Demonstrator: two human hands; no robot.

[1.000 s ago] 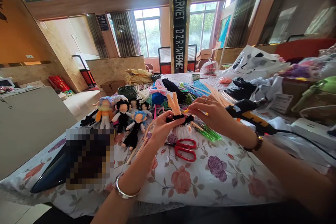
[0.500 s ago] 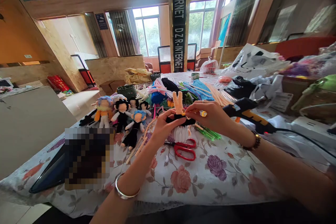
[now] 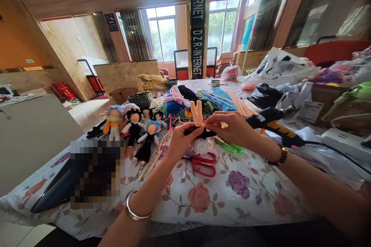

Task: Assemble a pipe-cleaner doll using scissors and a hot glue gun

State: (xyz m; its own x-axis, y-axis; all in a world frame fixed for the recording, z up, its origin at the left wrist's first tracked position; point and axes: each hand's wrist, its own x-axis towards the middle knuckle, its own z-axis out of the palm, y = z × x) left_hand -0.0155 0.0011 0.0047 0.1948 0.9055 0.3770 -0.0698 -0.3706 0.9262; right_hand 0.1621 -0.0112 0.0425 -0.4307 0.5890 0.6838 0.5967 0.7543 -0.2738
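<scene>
My left hand [image 3: 185, 137] is closed around a pipe-cleaner doll [image 3: 197, 114], held upside down above the table. Its two peach legs point up, its middle is black, and its white-haired head [image 3: 202, 146] hangs below my fingers. With fingertips pinched at the doll's waist, my right hand [image 3: 228, 125] holds a thin yellow strip [image 3: 224, 126]; most of it is hidden by the fingers. Red-handled scissors [image 3: 204, 164] lie on the cloth just below the doll. Green clear sticks [image 3: 230, 145] lie under my right hand.
Several finished dolls [image 3: 135, 123] sit to the left, near a dark pixelated object [image 3: 95, 175]. Bundles of coloured pipe cleaners [image 3: 179, 98] lie behind my hands. A black and orange glue gun [image 3: 275, 125] with a cord is by my right forearm. Bags [image 3: 284, 65] crowd the right.
My right fingertips have shifted slightly closer against the doll's waist, and less of the yellow strip shows there. The doll's hanging head has tilted a little; my left hand keeps its hold.
</scene>
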